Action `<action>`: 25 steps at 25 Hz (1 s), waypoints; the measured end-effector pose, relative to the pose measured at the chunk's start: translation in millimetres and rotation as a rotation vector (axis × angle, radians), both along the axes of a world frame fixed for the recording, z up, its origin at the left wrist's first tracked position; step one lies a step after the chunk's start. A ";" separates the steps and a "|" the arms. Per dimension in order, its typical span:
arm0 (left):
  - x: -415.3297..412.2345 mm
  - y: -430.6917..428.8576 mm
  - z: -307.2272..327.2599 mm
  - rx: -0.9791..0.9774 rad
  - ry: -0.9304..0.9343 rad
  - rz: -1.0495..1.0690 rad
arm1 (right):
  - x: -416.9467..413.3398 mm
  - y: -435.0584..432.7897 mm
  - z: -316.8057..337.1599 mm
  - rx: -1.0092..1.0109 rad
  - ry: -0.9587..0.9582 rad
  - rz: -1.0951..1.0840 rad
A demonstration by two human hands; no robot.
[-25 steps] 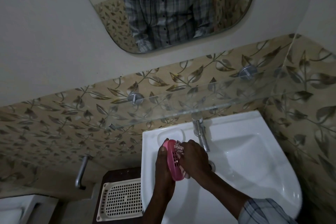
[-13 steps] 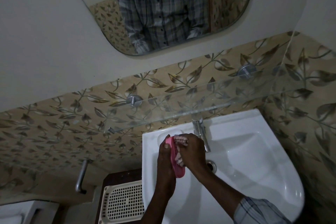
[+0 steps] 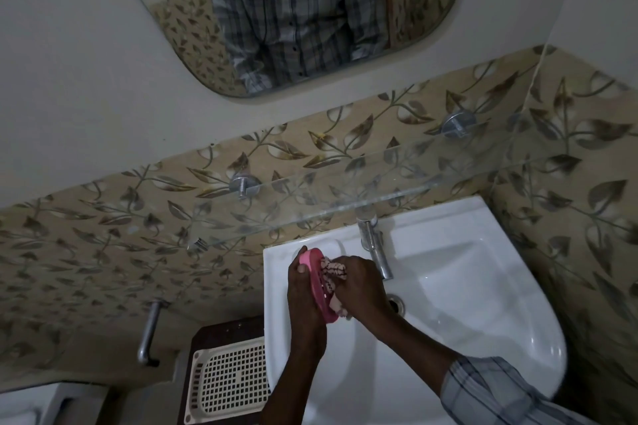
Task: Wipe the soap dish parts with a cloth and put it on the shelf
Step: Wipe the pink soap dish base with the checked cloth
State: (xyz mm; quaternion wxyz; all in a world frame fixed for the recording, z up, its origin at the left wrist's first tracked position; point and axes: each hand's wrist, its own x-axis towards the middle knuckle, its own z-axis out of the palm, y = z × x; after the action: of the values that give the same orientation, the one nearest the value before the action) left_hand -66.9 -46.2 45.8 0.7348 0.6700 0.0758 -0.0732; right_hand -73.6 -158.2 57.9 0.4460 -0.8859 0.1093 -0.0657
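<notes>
My left hand [image 3: 305,290] grips a pink soap dish part [image 3: 316,281] on edge over the left rim of the white sink [image 3: 483,286]. My right hand [image 3: 359,286] holds a bunched white cloth with dark stripes [image 3: 332,271] and presses it against the inner face of the pink part. The cloth shows above and below my right fingers. A glass shelf [image 3: 345,193] on two metal brackets runs along the tiled wall just above the sink, with nothing on it.
A metal tap [image 3: 374,248] stands just right of my hands, with the drain [image 3: 397,305] below it. A cream perforated tray [image 3: 228,379] lies on a dark stand to the left. A metal handle [image 3: 148,335] juts from the wall. A mirror [image 3: 310,10] hangs above.
The pink part has been turned more edge-on in my left hand, and my right hand has rubbed the cloth up along its inner face. Both hands stay over the sink's left rim.
</notes>
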 end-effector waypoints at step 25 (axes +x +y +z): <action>35.5 21.5 17.4 -0.507 0.723 -0.294 | 4.5 -70.5 7.0 -0.216 -0.617 0.414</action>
State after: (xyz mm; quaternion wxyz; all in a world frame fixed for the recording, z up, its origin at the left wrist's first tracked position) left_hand -31.3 -24.6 63.2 0.7836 0.4044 0.2114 -0.4216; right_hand -69.1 -228.7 64.8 0.3657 -0.8697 -0.2187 -0.2491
